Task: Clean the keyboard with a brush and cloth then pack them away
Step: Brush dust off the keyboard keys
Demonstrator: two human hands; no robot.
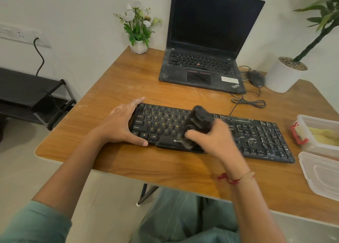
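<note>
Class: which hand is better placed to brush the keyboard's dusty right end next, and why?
Right hand: it grips the brush, nearer the dusty keys. The left hand holds the keyboard at its left end.

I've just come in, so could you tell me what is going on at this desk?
A person is cleaning a black keyboard on the wooden table. The left hand holds the keyboard's left end, while the right hand grips a black brush over the middle keys. White specks lie on the right-hand keys.
</note>
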